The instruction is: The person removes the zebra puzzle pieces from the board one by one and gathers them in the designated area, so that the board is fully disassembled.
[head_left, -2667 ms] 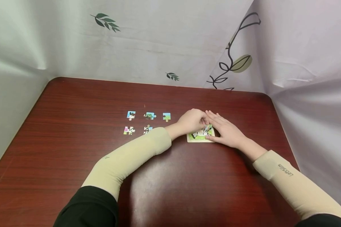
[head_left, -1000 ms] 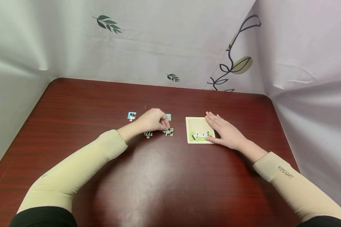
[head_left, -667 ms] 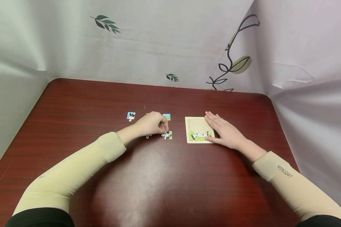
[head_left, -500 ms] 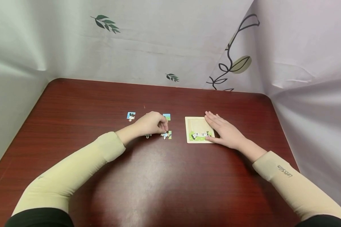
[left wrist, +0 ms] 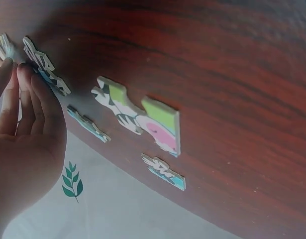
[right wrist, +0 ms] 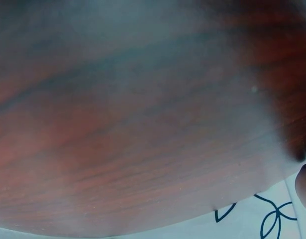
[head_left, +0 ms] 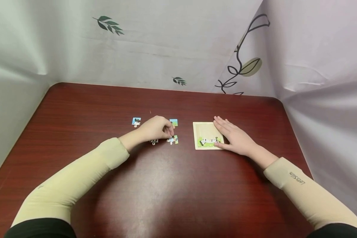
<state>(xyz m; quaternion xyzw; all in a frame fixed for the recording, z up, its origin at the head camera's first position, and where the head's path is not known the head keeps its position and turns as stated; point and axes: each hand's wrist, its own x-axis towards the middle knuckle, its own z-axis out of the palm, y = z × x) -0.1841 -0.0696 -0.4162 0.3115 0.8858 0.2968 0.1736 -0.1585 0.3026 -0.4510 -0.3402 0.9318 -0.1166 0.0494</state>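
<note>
My left hand (head_left: pixel 157 128) curls its thumb and fingers together over a small blue, green and white jigsaw puzzle piece (head_left: pixel 173 140), pinching it at its far edge. The left wrist view shows thumb and fingertips of the left hand (left wrist: pixel 26 114) meeting at the pale edge of the piece (left wrist: pixel 7 47). My right hand (head_left: pixel 234 136) lies with straight fingers along the right side of a square wooden puzzle tray (head_left: pixel 197 124), its thumb on the lower right. Inside the tray, zebra legs on green grass (head_left: pixel 209 142) fill the near part; the far part is bare wood.
Loose pieces lie left of the tray: a blue zebra-mane piece (head_left: pixel 136 121), a blue-green piece (head_left: pixel 173 122) and a zebra piece (head_left: pixel 154 142) partly under the hand. A pink-and-green zebra piece (left wrist: pixel 148 117) shows in the left wrist view. A pale curtain (head_left: pixel 154 43) borders the table.
My left hand has moved left from the tray to the loose pieces, uncovering the tray's bare far part. Lately it shifts only slightly. My right hand stays at the tray's right side.
</note>
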